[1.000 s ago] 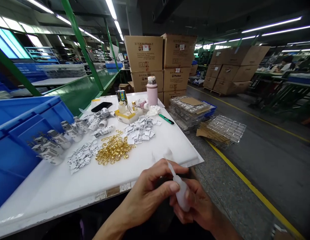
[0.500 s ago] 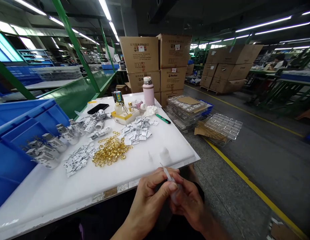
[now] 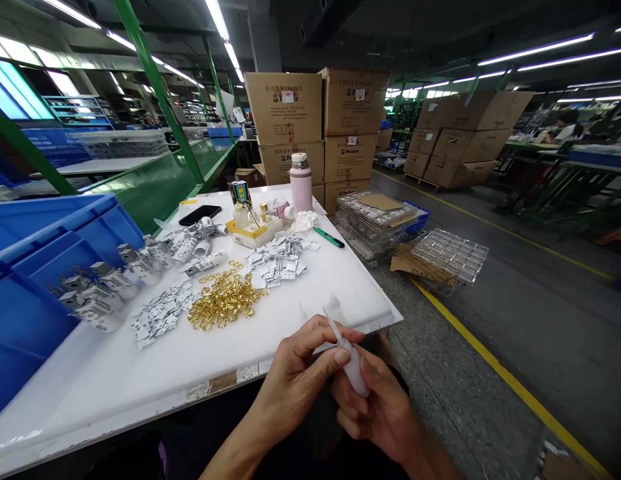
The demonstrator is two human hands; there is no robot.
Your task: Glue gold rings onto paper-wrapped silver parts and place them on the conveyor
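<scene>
A small white squeeze bottle (image 3: 356, 375) with a long thin nozzle is between my two hands, just off the table's front edge. My left hand (image 3: 299, 373) pinches it at the neck, thumb and fingers around the nozzle's base. Wrapped around the bottle's body is my right hand (image 3: 377, 410). The nozzle points up and to the left. Right behind its tip, a rounded white thing (image 3: 333, 307) stands on the white table (image 3: 335, 277); I cannot make out its kind. Gold rings (image 3: 225, 301) lie in a heap farther left.
Small grey-and-white printed pieces (image 3: 277, 260) are heaped beyond the rings, with more pieces (image 3: 163, 313) to the left. A green cutter knife (image 3: 329, 237), pink bottle (image 3: 301, 190) and phone (image 3: 200, 215) lie or stand farther back. Blue bins (image 3: 90, 227) border the left; cartons (image 3: 285, 110) rise behind.
The squeeze bottle has come up slightly, and more of its body shows between my hands. My right fingers have shifted lower around it. The view has turned slightly left.
</scene>
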